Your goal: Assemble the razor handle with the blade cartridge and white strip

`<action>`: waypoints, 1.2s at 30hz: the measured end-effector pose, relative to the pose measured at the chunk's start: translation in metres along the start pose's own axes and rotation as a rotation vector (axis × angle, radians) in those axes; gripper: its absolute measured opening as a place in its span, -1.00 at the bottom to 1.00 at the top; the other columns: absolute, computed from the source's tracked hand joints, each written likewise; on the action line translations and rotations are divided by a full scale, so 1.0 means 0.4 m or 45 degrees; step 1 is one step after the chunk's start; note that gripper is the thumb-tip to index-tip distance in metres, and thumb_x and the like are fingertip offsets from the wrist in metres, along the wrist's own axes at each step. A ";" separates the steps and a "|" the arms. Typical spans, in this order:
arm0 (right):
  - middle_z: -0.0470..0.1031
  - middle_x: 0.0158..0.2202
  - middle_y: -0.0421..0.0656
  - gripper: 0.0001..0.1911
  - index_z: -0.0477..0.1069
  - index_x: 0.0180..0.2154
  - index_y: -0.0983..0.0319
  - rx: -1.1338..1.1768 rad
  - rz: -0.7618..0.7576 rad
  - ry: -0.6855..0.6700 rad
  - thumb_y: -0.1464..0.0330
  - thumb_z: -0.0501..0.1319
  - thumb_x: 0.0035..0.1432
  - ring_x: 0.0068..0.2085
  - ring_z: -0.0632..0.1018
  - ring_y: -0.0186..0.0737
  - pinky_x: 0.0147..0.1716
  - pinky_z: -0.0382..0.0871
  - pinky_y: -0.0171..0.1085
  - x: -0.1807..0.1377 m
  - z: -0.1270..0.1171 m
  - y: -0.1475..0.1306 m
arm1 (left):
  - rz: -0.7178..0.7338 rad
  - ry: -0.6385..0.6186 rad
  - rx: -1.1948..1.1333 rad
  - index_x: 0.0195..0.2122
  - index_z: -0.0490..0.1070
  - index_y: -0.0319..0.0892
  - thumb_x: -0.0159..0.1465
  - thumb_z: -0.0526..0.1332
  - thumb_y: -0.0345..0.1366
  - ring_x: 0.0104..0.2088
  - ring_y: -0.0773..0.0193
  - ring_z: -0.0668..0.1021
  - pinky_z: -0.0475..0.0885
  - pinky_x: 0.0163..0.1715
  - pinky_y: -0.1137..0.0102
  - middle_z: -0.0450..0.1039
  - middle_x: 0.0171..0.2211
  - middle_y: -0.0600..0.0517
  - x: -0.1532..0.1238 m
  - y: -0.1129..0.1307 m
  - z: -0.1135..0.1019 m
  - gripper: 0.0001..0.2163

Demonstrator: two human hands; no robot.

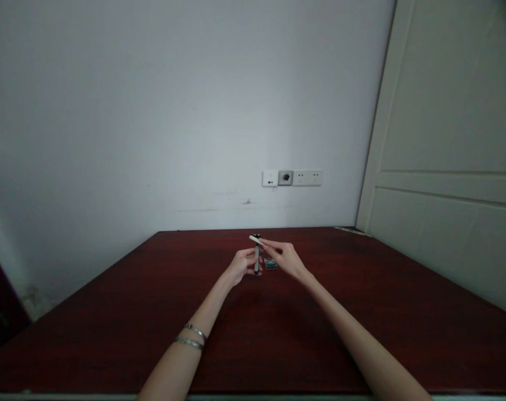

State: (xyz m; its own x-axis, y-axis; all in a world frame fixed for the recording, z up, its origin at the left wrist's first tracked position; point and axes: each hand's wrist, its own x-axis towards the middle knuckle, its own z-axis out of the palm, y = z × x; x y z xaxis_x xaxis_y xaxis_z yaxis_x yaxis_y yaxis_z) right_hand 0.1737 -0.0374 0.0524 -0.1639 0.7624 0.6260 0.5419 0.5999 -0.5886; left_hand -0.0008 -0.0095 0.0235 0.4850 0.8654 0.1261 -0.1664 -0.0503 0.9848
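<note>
My left hand (241, 266) is closed around a slim upright stick-like object (257, 260), dark with a pale band, that stands on the dark red table (152, 312). My right hand (284, 257) pinches a small pale piece (256, 240) at the top of that object. What the object is cannot be made out. A small greenish transparent box (271, 264) lies on the table just behind and below my right hand. Two thin bracelets (192, 337) sit on my left forearm.
The table runs back to a white wall with a row of sockets (292, 178). A pale door (449, 167) stands at the right, close to the table's right edge. A dark piece of furniture shows at the far left.
</note>
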 end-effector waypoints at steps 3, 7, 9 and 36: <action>0.52 -0.14 -0.19 -0.61 0.36 0.01 0.06 -0.084 0.045 0.097 0.17 0.03 0.17 -0.17 0.53 -0.12 -0.25 0.39 -0.23 -0.001 -0.006 -0.004 | 0.014 0.171 0.131 -0.16 0.38 -0.23 0.07 0.24 -0.32 -0.53 0.37 0.48 0.44 -0.51 0.40 0.41 -0.43 0.01 0.002 0.000 -0.002 -0.71; 0.56 -0.25 -0.18 -0.60 0.31 0.04 0.01 -0.329 0.151 0.231 0.16 0.00 0.19 -0.28 0.55 -0.15 -0.36 0.38 -0.28 -0.006 -0.018 -0.005 | 0.022 0.373 0.312 -0.20 0.40 -0.23 0.03 0.27 -0.36 -0.56 0.39 0.49 0.39 -0.58 0.50 0.42 -0.47 0.04 0.009 -0.003 -0.004 -0.72; 0.55 -0.25 -0.19 -0.62 0.31 0.04 -0.03 -0.452 0.118 0.212 0.17 0.00 0.19 -0.28 0.55 -0.17 -0.37 0.37 -0.32 -0.011 -0.018 -0.008 | 0.038 0.420 0.341 -0.20 0.41 -0.24 0.01 0.28 -0.37 -0.58 0.39 0.48 0.37 -0.60 0.52 0.41 -0.51 0.05 0.011 -0.004 -0.002 -0.71; 0.42 -0.02 -0.19 -0.63 0.39 -0.03 0.14 0.160 -0.124 -0.149 0.21 0.10 0.13 0.01 0.43 -0.11 0.04 0.23 -0.12 0.004 -0.104 -0.035 | 0.616 0.293 0.579 -0.20 0.49 -0.29 0.09 0.16 -0.42 -0.24 0.20 0.54 0.36 -0.12 0.31 0.53 -0.26 -0.08 0.020 0.005 -0.026 -0.75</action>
State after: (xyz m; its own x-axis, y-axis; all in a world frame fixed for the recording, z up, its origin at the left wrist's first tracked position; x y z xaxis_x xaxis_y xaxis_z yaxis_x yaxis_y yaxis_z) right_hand 0.1999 -0.0549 0.0828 -0.3093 0.7182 0.6233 0.4130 0.6919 -0.5922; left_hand -0.0064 0.0026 0.0253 0.2449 0.7740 0.5839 0.0825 -0.6167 0.7829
